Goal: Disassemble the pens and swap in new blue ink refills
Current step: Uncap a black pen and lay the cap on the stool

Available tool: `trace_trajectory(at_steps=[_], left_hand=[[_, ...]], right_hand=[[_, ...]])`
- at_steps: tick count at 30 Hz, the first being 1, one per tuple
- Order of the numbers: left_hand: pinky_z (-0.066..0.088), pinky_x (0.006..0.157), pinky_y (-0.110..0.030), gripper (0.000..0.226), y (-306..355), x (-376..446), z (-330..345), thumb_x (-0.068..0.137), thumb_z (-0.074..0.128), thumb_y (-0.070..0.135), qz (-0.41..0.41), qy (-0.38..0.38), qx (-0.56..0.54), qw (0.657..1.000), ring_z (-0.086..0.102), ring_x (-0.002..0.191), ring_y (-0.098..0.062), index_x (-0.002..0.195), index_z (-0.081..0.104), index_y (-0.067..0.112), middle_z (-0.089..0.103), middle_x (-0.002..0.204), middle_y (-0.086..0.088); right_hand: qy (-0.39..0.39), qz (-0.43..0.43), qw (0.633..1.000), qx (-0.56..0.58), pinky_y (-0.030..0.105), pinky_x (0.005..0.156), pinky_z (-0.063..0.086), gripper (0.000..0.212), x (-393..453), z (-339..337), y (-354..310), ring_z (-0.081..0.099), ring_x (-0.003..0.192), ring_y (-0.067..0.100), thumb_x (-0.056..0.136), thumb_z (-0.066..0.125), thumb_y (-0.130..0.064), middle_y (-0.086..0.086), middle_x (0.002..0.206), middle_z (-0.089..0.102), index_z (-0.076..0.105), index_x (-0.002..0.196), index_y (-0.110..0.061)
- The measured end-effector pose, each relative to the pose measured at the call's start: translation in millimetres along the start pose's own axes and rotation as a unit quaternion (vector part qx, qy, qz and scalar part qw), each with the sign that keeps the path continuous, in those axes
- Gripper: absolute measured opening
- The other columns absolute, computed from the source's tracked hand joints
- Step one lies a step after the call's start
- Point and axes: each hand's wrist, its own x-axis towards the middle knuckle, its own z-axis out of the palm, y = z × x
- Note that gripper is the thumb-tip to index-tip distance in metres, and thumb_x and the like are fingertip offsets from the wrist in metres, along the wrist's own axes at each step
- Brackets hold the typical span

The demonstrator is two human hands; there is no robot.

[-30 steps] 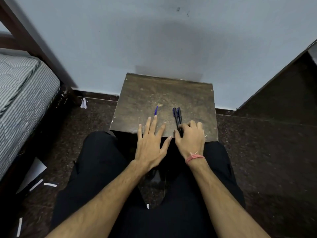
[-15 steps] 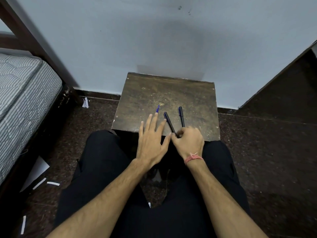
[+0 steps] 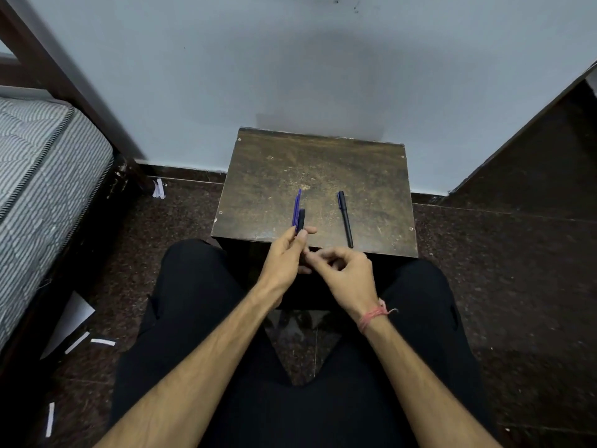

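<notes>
My left hand (image 3: 284, 253) grips a black pen (image 3: 301, 219) just above the near edge of the small wooden table (image 3: 323, 163); the pen's upper end sticks out past my thumb. Curled fingers of my right hand (image 3: 345, 270) pinch at the pen's lower end, which is hidden between both hands. Blue refills (image 3: 296, 205) lie on the table just behind the held pen. A second black pen (image 3: 345, 218) lies alone on the table to the right, pointing away from me.
A striped mattress (image 3: 42, 176) on a dark bed frame stands at the left. Paper scraps (image 3: 102, 342) lie on the dark floor. The table backs onto a pale wall (image 3: 290, 76). My legs in black trousers (image 3: 200, 302) flank the table.
My right hand lifted one black pen off the table and brought it to my left hand, which rose from lying flat and took hold. The other pen stayed on the table.
</notes>
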Motion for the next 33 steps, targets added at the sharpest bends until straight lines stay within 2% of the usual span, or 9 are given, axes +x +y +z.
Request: trace_trajectory(at_steps=[3,6,8,11,14,18,27,31,33], left_hand=[[0.051,0.053,-0.029,0.028,-7.4,-6.6,0.3,0.120,0.045,0.025,0.019,-0.048,0.046,0.998,0.064,0.058,-0.014,0.129,0.071,0.022,0.071,0.071,0.004],[0.056,0.096,-0.024,0.039,-13.8,-10.1,6.3,0.120,0.044,0.032,0.026,-0.126,0.095,0.987,0.076,0.106,-0.004,0.147,0.068,0.018,0.084,0.119,0.008],[0.051,0.082,-0.020,0.043,-16.2,-12.5,7.5,0.118,0.042,0.042,0.014,-0.121,0.120,0.985,0.063,0.082,0.006,0.135,0.076,0.020,0.080,0.099,0.017],[0.049,0.080,-0.039,0.044,-16.4,-11.6,8.4,0.115,0.043,0.053,0.027,-0.083,0.157,0.984,0.059,0.079,-0.005,0.092,0.075,0.032,0.074,0.087,0.012],[0.050,0.070,-0.023,0.041,-3.4,-14.3,11.5,0.114,0.041,0.057,0.077,-0.049,0.237,0.967,0.065,0.073,0.009,0.105,0.080,0.047,0.073,0.076,0.026],[0.026,0.050,-0.033,0.062,2.5,-15.1,15.3,0.112,0.045,0.062,0.092,-0.009,0.269,0.959,0.030,0.047,-0.008,0.059,0.054,0.031,0.034,0.049,0.010],[0.024,0.042,-0.024,0.085,6.6,-11.5,17.4,0.093,0.050,0.092,0.029,-0.012,0.214,0.976,0.026,0.044,-0.009,0.055,0.036,0.017,0.031,0.049,0.009],[0.024,0.051,-0.036,0.079,-0.3,-9.8,13.5,0.098,0.051,0.085,0.039,-0.051,0.175,0.983,0.029,0.051,-0.015,0.060,0.062,0.016,0.032,0.057,0.000],[0.025,0.052,-0.035,0.074,-4.2,-11.5,10.8,0.105,0.048,0.077,0.050,-0.049,0.177,0.982,0.030,0.055,-0.014,0.061,0.047,0.018,0.033,0.059,0.004]], right_hand=[[0.023,0.033,0.994,0.105,0.025,0.069,0.050,0.011,15.7,-10.5,2.5,0.056,0.072,0.006,0.096,0.082,-0.032,-0.003,0.084,0.075,0.080,0.102,-0.023],[-0.025,0.040,0.990,0.135,0.014,0.066,0.051,0.017,24.1,-11.4,5.1,0.063,0.068,0.000,0.097,0.082,-0.029,-0.005,0.087,0.079,0.082,0.114,-0.022],[-0.037,0.052,0.986,0.152,0.016,0.066,0.053,0.014,27.2,-8.0,6.0,0.066,0.064,0.001,0.097,0.082,-0.023,-0.004,0.081,0.079,0.083,0.110,-0.016],[-0.051,0.068,0.974,0.210,0.014,0.058,0.048,0.012,30.9,-7.9,7.3,0.061,0.058,0.004,0.099,0.080,-0.019,0.001,0.074,0.074,0.083,0.108,-0.011],[-0.053,0.080,0.970,0.225,0.014,0.063,0.044,0.013,33.7,-11.0,7.3,0.056,0.070,0.003,0.101,0.077,-0.023,0.000,0.086,0.075,0.085,0.108,-0.017],[-0.058,0.097,0.959,0.258,0.020,0.070,0.043,0.015,35.6,-13.7,7.4,0.055,0.086,0.014,0.102,0.074,-0.024,0.002,0.097,0.079,0.086,0.108,-0.016],[-0.064,0.099,0.944,0.310,0.020,0.071,0.049,0.020,39.1,-17.7,3.9,0.064,0.081,0.008,0.097,0.075,-0.029,0.003,0.094,0.079,0.084,0.107,-0.014],[-0.036,0.074,0.936,0.343,0.024,0.072,0.058,0.020,47.3,-15.5,2.3,0.071,0.081,0.009,0.108,0.065,-0.023,0.002,0.093,0.076,0.081,0.108,-0.011],[0.019,0.069,0.925,0.372,0.022,0.069,0.060,0.023,60.9,-23.5,2.7,0.072,0.081,0.010,0.112,0.059,-0.022,0.000,0.092,0.076,0.075,0.108,-0.007]])
